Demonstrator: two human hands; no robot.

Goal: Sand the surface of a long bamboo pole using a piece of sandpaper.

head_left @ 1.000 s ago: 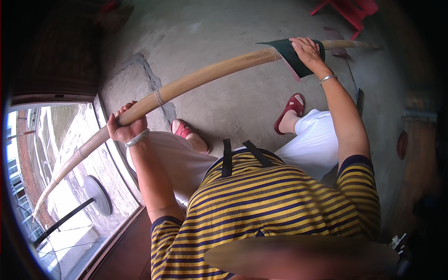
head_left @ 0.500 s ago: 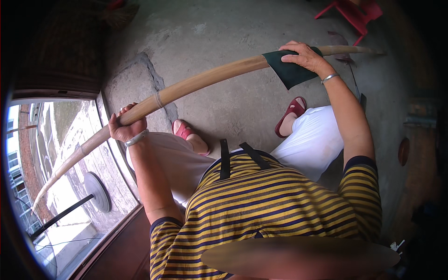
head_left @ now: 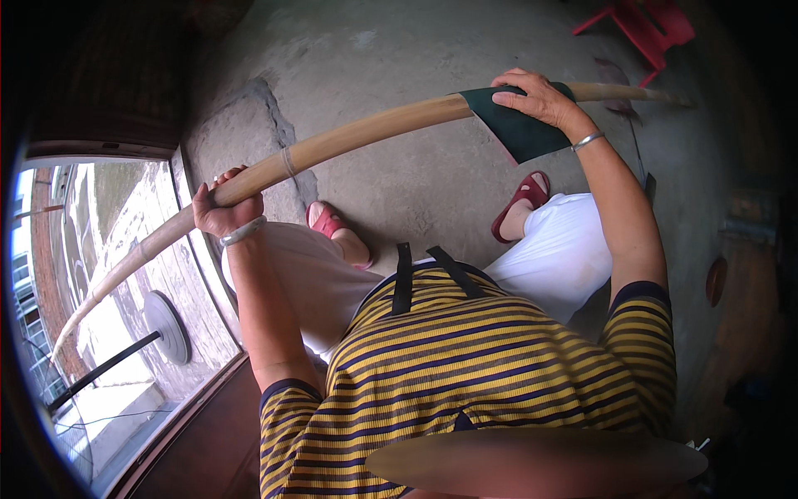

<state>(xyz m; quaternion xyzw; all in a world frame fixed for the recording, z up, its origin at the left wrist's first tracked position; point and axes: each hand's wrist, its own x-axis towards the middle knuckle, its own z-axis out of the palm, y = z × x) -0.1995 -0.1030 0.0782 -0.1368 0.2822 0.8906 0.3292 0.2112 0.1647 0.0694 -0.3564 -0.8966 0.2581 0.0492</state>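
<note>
A long, pale bamboo pole [head_left: 374, 131] runs across in front of me, from the doorway at lower left up to the far right, gently curved. Its thinner left end reaches out past the door frame. My left hand [head_left: 226, 206] is closed around the pole from beneath, near the doorway. Over the pole toward its right end lies a dark green flexible sheet [head_left: 524, 137], one corner hanging toward me. My right hand [head_left: 536, 98] presses that sheet against the pole from above, fingers curled over it; the underside of its grip is hidden.
A red plastic seat [head_left: 644, 37] stands at the far right. The concrete floor [head_left: 399, 191] has a dark crack on the left. Outside the doorway is a round grey base [head_left: 169, 327] with a black rod. My red sandals [head_left: 522, 204] are apart beneath the pole.
My right hand and the green sheet have slid slightly left along the pole, toward my left hand. My left hand keeps its grip. The view has shifted a little.
</note>
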